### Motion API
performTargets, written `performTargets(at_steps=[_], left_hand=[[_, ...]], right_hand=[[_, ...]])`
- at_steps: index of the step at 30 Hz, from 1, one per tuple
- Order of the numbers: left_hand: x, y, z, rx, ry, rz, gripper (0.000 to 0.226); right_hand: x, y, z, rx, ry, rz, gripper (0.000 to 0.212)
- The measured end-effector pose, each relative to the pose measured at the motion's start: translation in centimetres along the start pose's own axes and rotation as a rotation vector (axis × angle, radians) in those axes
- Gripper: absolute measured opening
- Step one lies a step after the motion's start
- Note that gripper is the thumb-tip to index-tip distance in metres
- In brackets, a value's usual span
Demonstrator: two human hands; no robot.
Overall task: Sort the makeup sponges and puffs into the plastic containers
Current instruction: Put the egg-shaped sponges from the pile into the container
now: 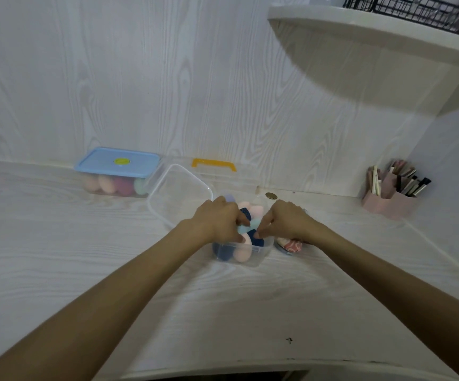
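Note:
A clear plastic container (253,257) stands mid-table, holding several sponges: dark blue (224,253), peach (243,253), light blue (246,229) and pink (257,210). My left hand (218,220) reaches over its left rim, fingers curled down among the sponges. My right hand (286,220) comes in over its right rim, its fingertips pinching at the dark blue sponge (258,240). A red-and-white patterned puff (291,246) lies on the table just right of the container, under my right wrist. Whether either hand really grips a sponge is hidden.
A closed container with a blue lid (116,160), full of sponges, stands at the back left. A clear lid (180,193) leans beside it. An orange handle (214,163) sits by the wall. A pink brush holder (390,196) stands at the right, a shelf (374,31) overhead.

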State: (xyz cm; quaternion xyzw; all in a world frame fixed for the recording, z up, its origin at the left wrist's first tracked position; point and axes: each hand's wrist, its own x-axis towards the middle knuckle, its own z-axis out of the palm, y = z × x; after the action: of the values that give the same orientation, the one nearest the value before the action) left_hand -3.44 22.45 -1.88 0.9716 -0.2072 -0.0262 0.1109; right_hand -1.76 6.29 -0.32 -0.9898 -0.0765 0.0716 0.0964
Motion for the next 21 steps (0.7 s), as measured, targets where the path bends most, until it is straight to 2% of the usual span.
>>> performTargets(at_steps=[2,5,8,10,12,15,18,21], left_hand=[[0.2,0.1,-0.2,0.038,-0.045,0.016,0.044],[0.6,1.0,-0.5,0.027,-0.06,0.034,0.036],[1.2,2.1,-0.5,-0.052,-0.061,-0.024,0.031],[1.7,2.3,-0.5,-0.063,-0.081,-0.048,0.032],[2.0,2.3,-0.6,-0.028,-0.073,-0.033,0.028],[2.3,2.4,-0.7,0.009,-0.033,0.001,0.025],[2.8,2.6,-1.0,0.001,-0.005,0.03,0.023],[3.4,2.9,-1.1,0.014,-0.007,0.026,0.019]], right_hand=[[-0.4,0.8,0.6,0.093,0.008,-0.02,0.028],[-0.6,0.9,0.3,-0.035,0.0,-0.07,0.026],[-0.5,0.9,-2.0,0.004,-0.149,-0.067,0.03],[-0.9,1.0,-3.2,0.141,-0.27,-0.013,0.039],[-1.1,1.6,-3.5,0.169,-0.347,-0.032,0.05],[-1.3,2.9,-2.9,0.19,-0.336,-0.114,0.058],[-1.1,4.0,-2.8,0.306,-0.366,-0.172,0.057],[-1.0,4.1,-2.4,0.315,-0.352,-0.187,0.057]])
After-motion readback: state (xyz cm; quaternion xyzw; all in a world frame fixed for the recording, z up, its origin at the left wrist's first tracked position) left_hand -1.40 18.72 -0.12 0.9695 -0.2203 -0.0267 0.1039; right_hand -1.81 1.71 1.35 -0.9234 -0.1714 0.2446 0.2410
